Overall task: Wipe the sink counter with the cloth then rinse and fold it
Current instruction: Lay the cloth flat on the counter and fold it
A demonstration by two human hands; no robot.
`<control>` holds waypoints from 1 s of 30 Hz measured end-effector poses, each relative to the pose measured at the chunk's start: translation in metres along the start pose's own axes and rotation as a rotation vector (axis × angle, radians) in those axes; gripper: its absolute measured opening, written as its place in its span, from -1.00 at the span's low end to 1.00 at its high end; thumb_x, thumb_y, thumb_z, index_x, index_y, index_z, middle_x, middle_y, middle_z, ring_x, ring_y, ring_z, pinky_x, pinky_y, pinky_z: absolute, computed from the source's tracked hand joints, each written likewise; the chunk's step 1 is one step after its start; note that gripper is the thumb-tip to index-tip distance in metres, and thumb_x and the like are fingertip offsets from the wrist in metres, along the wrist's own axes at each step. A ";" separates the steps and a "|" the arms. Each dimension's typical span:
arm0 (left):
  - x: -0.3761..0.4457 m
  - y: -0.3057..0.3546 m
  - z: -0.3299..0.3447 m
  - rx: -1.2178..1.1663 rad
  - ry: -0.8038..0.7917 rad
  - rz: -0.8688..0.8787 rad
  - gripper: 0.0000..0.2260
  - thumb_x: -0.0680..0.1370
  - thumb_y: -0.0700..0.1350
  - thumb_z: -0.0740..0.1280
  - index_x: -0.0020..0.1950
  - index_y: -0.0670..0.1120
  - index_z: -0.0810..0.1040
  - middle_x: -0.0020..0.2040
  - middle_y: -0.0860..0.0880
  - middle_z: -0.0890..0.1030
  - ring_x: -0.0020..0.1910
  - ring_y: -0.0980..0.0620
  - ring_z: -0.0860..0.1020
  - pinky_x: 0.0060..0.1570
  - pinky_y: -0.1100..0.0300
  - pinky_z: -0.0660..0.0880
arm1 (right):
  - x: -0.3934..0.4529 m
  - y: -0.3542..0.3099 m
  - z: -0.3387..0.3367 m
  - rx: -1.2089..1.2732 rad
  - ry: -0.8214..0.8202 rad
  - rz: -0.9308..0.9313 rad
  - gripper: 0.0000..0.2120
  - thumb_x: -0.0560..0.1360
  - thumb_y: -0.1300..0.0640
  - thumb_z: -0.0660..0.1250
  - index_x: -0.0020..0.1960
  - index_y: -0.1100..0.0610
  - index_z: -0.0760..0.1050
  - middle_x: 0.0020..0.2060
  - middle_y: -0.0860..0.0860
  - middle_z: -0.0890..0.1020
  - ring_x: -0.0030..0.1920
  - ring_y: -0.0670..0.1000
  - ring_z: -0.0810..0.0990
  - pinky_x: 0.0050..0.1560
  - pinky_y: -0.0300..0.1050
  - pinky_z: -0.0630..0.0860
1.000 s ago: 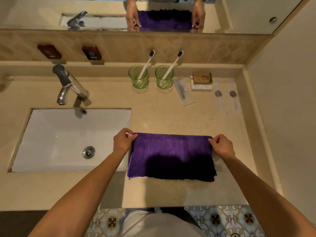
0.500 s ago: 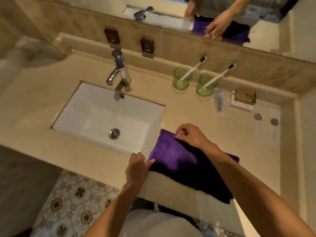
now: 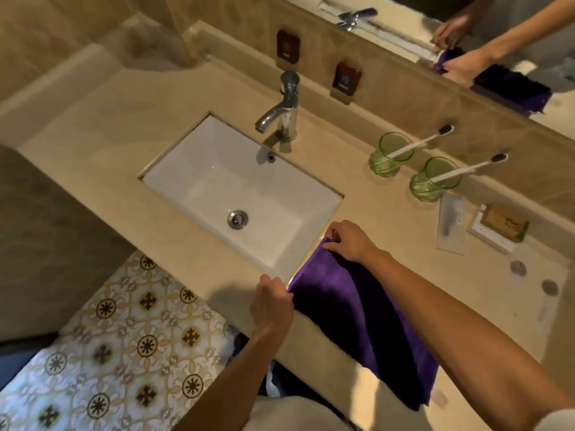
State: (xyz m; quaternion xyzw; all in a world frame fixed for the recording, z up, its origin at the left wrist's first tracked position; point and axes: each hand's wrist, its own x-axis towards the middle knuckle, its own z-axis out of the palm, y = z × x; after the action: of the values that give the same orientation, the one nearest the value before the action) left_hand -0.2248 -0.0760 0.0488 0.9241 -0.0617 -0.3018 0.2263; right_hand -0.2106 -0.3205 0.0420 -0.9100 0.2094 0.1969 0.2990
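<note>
A purple cloth (image 3: 339,293) lies flat on the beige counter (image 3: 389,231), just right of the white sink (image 3: 249,188). My left hand (image 3: 272,298) pinches the cloth's near left corner at the counter's front edge. My right hand (image 3: 347,239) pinches the far left corner beside the sink rim. My right forearm crosses over the cloth and hides part of it. The cloth's right end reaches toward the counter's front edge.
A chrome tap (image 3: 284,104) stands behind the sink. Two green glasses (image 3: 390,154) (image 3: 434,178) with toothbrushes, a sachet (image 3: 451,223) and a soap box (image 3: 504,223) line the back right. A mirror (image 3: 497,42) is above; patterned floor tiles (image 3: 124,353) are below left.
My right hand crossed from the cloth's right end to its far left corner. My left hand shifted to the near left corner. The view swung left and tilted.
</note>
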 end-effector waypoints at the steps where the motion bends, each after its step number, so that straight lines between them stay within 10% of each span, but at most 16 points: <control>1: 0.000 0.001 0.002 -0.006 -0.004 -0.015 -0.86 0.61 -0.07 0.33 0.01 -0.15 0.49 0.08 -0.08 0.48 -0.10 -0.02 0.45 -0.18 0.15 0.40 | 0.002 0.001 -0.001 -0.006 -0.006 -0.011 -0.76 0.50 0.07 0.49 0.05 0.21 0.56 -0.15 0.07 0.53 -0.14 0.09 0.49 -0.15 -0.11 0.35; 9: -0.005 0.003 0.001 -0.041 0.052 0.039 -0.90 0.66 -0.14 0.18 0.05 -0.14 0.44 -0.07 0.05 0.44 -0.16 -0.02 0.43 -0.20 0.09 0.37 | 0.006 -0.004 -0.010 0.053 -0.040 -0.013 -0.86 0.50 0.17 0.47 -0.12 0.12 0.51 -0.18 0.03 0.59 -0.14 0.07 0.53 -0.13 -0.11 0.41; 15: 0.005 -0.020 -0.020 -0.379 0.040 0.157 -0.82 0.49 -0.12 0.33 -0.28 -0.14 0.42 -0.37 0.02 0.47 -0.39 0.05 0.42 -0.35 0.14 0.35 | 0.006 -0.019 -0.029 0.229 -0.083 0.031 -0.77 0.50 0.33 0.45 -0.23 0.11 0.48 -0.17 0.20 0.65 -0.41 -0.03 0.61 -0.40 -0.25 0.52; 20: 0.029 -0.025 -0.057 -0.409 -0.028 0.041 -0.93 0.54 -0.22 0.40 -0.14 -0.09 0.61 -0.21 -0.07 0.64 -0.23 0.00 0.57 -0.12 0.12 0.54 | 0.012 -0.047 -0.038 0.369 -0.033 0.043 -0.89 0.53 0.36 0.42 -0.12 0.23 0.52 -0.31 0.11 0.58 -0.52 -0.15 0.60 -0.42 -0.32 0.54; 30: -0.014 0.016 -0.071 -0.299 -0.043 0.263 -0.92 0.57 -0.18 0.39 -0.03 -0.12 0.69 -0.15 0.00 0.65 -0.17 0.10 0.57 -0.12 0.24 0.49 | -0.024 -0.034 -0.061 0.510 0.104 0.095 -0.61 0.45 -0.15 0.51 -0.22 0.20 0.58 -0.36 0.04 0.64 -0.39 -0.03 0.58 -0.29 -0.23 0.52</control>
State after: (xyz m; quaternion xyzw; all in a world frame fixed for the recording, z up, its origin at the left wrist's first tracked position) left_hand -0.1943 -0.0603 0.1141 0.8574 -0.1412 -0.2953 0.3972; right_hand -0.1994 -0.3275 0.1147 -0.8031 0.3100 0.1046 0.4979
